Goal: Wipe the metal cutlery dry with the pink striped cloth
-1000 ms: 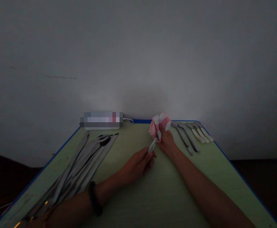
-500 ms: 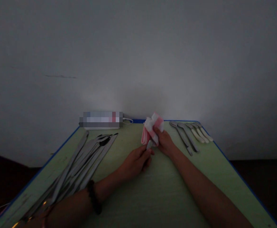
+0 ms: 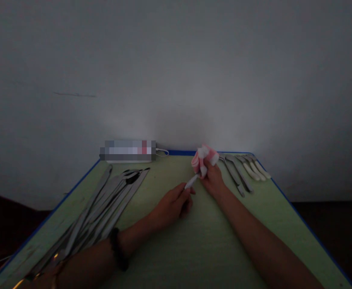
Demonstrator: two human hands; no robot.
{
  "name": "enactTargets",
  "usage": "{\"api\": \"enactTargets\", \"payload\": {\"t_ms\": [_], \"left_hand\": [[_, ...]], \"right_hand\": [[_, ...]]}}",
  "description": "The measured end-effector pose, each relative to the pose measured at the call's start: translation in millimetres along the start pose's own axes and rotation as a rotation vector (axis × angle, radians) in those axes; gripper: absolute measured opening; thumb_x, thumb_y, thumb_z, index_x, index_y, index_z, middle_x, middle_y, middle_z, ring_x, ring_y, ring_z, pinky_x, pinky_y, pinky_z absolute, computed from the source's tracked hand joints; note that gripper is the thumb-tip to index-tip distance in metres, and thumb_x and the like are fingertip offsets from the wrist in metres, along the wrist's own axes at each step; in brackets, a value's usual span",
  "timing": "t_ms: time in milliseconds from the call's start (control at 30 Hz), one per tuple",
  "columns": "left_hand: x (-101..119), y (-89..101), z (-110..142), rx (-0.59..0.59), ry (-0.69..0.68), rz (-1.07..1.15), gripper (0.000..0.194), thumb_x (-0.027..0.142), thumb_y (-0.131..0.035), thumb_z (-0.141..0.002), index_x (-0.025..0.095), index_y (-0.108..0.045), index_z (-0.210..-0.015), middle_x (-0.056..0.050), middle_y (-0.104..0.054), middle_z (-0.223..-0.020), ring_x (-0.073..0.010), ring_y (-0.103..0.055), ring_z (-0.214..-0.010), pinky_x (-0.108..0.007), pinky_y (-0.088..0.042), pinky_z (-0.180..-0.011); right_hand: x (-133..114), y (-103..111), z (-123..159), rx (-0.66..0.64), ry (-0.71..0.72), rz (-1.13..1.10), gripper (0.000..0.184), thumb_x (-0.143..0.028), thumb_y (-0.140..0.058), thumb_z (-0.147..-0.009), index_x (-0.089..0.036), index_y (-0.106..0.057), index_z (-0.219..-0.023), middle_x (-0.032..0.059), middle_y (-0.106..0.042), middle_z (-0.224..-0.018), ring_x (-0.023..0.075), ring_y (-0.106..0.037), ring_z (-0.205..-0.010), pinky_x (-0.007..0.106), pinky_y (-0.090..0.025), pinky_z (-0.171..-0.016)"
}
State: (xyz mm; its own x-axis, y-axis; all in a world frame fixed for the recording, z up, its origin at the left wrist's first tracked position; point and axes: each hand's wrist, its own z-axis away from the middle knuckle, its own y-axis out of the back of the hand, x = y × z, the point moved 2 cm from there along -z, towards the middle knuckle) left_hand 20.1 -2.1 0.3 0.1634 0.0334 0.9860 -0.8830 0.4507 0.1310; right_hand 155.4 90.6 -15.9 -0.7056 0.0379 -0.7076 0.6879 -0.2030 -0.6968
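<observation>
"Pink-and-white crumpled cloth [image 3: 204, 158]; where is it?"

"In the person's right hand [image 3: 212, 180], fingers clamped on it, over the far part of the pale green, blue-edged table [image 3: 176, 257]."

"Left hand [image 3: 171, 204]?"

"Fingers closed on the near end of a slim silver metal utensil [image 3: 191, 182]; it slants between both hands, far end hidden at the cloth; black bracelet [image 3: 118, 249] on that wrist."

"Nearby?"

"Loose pile of silver metal cutlery [image 3: 103, 204] at left; right of the cloth, two long silver metal pieces [image 3: 232, 173], then three white-handled metal pieces [image 3: 252, 168], side by side."
</observation>
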Motion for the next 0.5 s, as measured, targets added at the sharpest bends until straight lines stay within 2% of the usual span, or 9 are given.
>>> {"api": "enactTargets", "payload": {"t_ms": [133,300,400,500], "left_hand": [[-2.7,1.4,-2.8,0.115,0.026,0.112,0.024,0.039,-0.032,-0.091,0.019,-0.045,-0.095,0.007,-0.047,-0.06,-0.0055,-0.04,-0.036,-0.015,-0.027,-0.033],[-2.0,6.3,-5.4,0.178,0.072,0.209,0.026,0.042,-0.033,-0.09,0.019,-0.045,-0.092,0.007,-0.048,-0.06,-0.0068,-0.044,-0.036,-0.015,-0.026,-0.029],[-1.2,6.0,-5.4,0.149,0.07,0.17,0.028,0.043,-0.033,-0.09,0.019,-0.046,-0.09,0.007,-0.047,-0.057,-0.0069,-0.042,-0.036,-0.016,-0.027,-0.03],[0.8,2.5,-3.1,0.063,0.057,0.051,0.026,0.04,-0.035,-0.09,0.018,-0.047,-0.089,0.008,-0.046,-0.056,-0.0061,-0.038,-0.037,-0.017,-0.029,-0.035]], "right_hand": [[-3.0,-2.0,0.1,-0.062,0.014,-0.008,0.02,-0.013,-0.064,-0.06,-0.019,-0.059,-0.078,-0.0051,-0.063,-0.069,0.009,-0.056,-0.06,0.02,-0.046,-0.058],[-3.2,-3.5,1.5,-0.15,0.06,0.074,0.02,-0.014,-0.066,-0.06,-0.019,-0.059,-0.078,-0.0033,-0.063,-0.07,0.0103,-0.056,-0.064,0.022,-0.047,-0.061],[-3.6,-2.7,3.3,-0.137,0.105,0.117,0.018,-0.024,-0.069,-0.063,-0.019,-0.059,-0.077,-0.0025,-0.063,-0.071,0.0099,-0.055,-0.063,0.021,-0.045,-0.06],[-4.7,-0.1,5.1,-0.072,0.137,0.206,0.024,-0.038,-0.069,-0.066,-0.019,-0.059,-0.075,-0.0036,-0.059,-0.061,0.008,-0.048,-0.051,0.02,-0.037,-0.048]]}}
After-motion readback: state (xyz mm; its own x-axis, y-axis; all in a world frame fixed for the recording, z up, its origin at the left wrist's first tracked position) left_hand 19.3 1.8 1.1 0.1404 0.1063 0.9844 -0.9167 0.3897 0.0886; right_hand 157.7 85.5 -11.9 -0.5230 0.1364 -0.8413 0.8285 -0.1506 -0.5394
